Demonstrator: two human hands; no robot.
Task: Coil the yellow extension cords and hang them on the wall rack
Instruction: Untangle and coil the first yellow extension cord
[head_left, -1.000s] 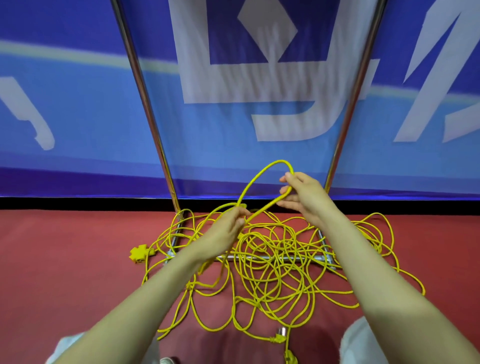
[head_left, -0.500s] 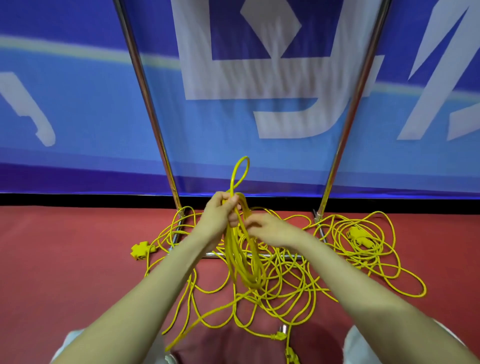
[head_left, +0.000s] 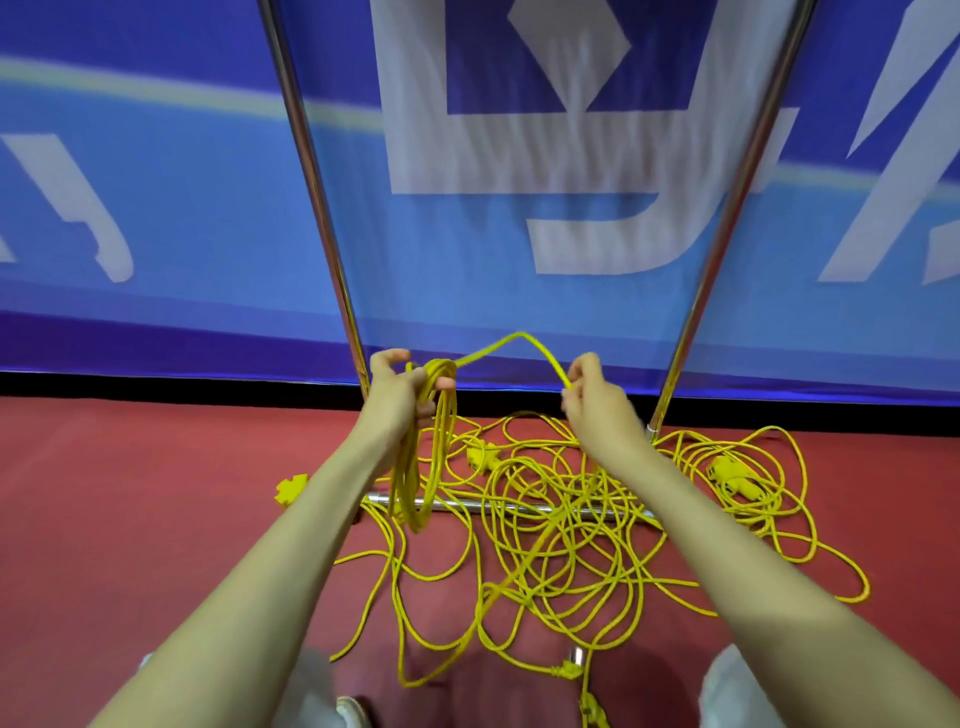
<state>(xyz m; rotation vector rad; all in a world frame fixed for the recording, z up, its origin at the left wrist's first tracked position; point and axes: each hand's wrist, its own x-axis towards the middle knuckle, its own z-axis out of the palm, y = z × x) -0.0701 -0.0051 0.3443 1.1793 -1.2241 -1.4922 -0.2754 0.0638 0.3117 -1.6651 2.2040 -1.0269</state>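
My left hand (head_left: 402, 392) grips a small coil of yellow extension cord (head_left: 423, 457) whose loops hang down from it. From that coil a strand arcs up and over (head_left: 511, 345) to my right hand (head_left: 589, 400), which pinches it and holds it off to the right. Below both hands a tangled heap of yellow cord (head_left: 550, 530) lies spread on the red floor. A second, looser pile with a yellow socket block (head_left: 730, 473) lies at the right. The rack's two chrome uprights (head_left: 311, 182) rise behind the hands.
A chrome base bar (head_left: 493, 506) lies on the floor under the tangle. A yellow plug end (head_left: 288, 491) sits at the left, and another plug (head_left: 569, 670) near my knees. A blue banner wall (head_left: 156, 208) stands behind the rack.
My hands, close together over the coil half a second ago, have parted: the right hand has drawn a fresh length of cord out to the right while the left keeps the coil.
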